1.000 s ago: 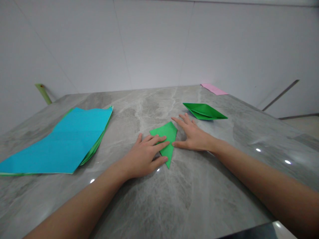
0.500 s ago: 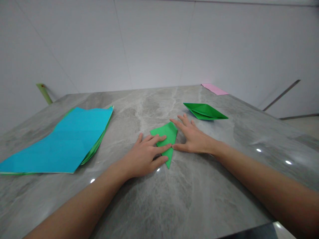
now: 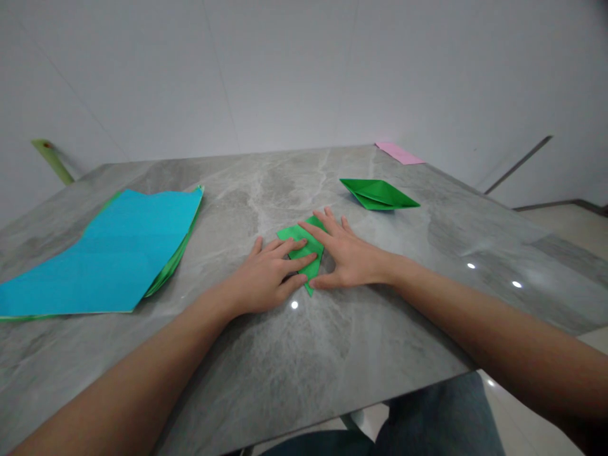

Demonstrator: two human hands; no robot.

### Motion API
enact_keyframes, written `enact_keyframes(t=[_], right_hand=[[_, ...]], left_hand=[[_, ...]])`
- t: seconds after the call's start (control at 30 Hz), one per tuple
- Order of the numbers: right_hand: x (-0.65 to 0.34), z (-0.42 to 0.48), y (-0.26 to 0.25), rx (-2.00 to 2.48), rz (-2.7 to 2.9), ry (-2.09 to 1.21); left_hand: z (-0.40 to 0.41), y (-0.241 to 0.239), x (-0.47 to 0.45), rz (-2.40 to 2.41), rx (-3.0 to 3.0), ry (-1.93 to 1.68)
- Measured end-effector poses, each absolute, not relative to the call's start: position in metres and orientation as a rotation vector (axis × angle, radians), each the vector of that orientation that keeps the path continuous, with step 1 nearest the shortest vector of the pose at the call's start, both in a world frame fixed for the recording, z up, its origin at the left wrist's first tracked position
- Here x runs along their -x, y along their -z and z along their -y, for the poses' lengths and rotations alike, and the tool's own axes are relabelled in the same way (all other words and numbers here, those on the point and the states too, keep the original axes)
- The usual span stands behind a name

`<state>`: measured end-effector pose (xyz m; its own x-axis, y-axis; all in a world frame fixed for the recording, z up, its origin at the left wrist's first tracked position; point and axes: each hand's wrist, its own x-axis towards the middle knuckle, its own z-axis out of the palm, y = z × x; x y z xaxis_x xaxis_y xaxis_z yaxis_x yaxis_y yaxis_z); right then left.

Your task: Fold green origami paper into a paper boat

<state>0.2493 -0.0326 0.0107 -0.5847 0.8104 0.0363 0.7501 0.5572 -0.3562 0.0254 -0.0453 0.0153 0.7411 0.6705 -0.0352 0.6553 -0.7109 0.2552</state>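
Green folded paper (image 3: 297,233) sits on the marble tabletop (image 3: 266,209) beneath your hands. Your left hand (image 3: 263,278) presses on it with fingers spread, and your right hand (image 3: 346,256) lies spread across its far part; neither pinches. Left of the folded paper lies a blue paper stack (image 3: 104,253); beyond it, rightward, sit a green paper boat (image 3: 377,193), then a pink sheet (image 3: 398,152).

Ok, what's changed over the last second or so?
The right hand has slid left, from beside the green folded paper onto its upper part. The left hand stays on the paper. The view has tilted down. The green paper boat, blue paper stack and pink paper haven't moved.
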Motion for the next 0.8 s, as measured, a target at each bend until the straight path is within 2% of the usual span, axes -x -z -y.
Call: enact_keyframes(t=[0.8], right_hand=[[-0.239,0.036,-0.01,1.231,2.652,-0.539]], left_hand=[[0.044,-0.017,-0.027,-0.992,-2.705,-0.121]])
